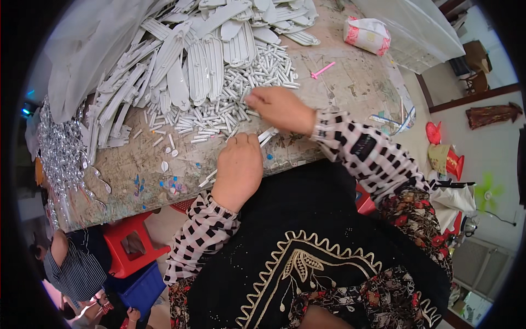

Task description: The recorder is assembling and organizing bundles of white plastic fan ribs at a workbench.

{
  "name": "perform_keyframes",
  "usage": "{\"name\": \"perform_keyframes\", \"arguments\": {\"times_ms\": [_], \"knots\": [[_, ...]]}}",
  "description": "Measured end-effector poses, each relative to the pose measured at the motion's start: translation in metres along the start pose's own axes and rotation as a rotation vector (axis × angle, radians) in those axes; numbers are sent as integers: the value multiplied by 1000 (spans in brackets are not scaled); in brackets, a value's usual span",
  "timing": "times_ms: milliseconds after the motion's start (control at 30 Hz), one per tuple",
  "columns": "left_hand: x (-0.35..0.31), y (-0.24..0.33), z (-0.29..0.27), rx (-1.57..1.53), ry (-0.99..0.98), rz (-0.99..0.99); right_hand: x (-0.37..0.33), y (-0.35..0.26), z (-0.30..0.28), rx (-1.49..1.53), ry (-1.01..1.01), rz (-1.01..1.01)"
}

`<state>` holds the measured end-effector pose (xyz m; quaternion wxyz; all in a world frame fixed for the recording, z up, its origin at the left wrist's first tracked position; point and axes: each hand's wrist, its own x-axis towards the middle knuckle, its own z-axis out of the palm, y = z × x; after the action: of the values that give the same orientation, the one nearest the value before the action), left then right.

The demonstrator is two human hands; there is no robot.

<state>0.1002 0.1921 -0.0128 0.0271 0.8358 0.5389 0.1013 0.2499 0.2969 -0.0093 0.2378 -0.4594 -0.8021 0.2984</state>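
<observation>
My left hand (239, 167) is closed, knuckles up, near the front edge of the table. A white plastic strip (267, 136) shows beyond its fingers, and narrow white ends (207, 178) stick out on its other side. My right hand (285, 111) reaches over the near right part of a heap of small white-grey pegs (241, 90). Its fingers are drawn together at the heap; whatever lies between them is hidden. Behind the pegs rises a pile of long white plastic slats (211, 66) with rounded ends and ribs.
On the worn table (329, 109) lie a pink stick (323, 70) and a tissue pack (367, 36). Clear plastic sheeting (82, 60) and silver tinsel (60, 142) are at the left. A red stool (129, 241), a blue crate (143, 290) and another person (76, 268) are lower left.
</observation>
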Motion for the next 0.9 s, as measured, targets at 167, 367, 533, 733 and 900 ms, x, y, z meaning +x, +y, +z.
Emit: {"name": "perform_keyframes", "arguments": {"times_ms": [167,367,533,733,900], "knots": [[6,-11,12,-41,-20,2,4,20,42,100,5,101],[16,-5,7,-68,-22,25,5,22,31,-32,1,123],[23,14,-2,-86,-6,5,-2,26,9,88,32,113],[25,20,-21,-350,22,-177,-55,11,-27,831,281,220],[50,35,-18,-1975,180,-470,-122,5,-9,954,-22,49]]}}
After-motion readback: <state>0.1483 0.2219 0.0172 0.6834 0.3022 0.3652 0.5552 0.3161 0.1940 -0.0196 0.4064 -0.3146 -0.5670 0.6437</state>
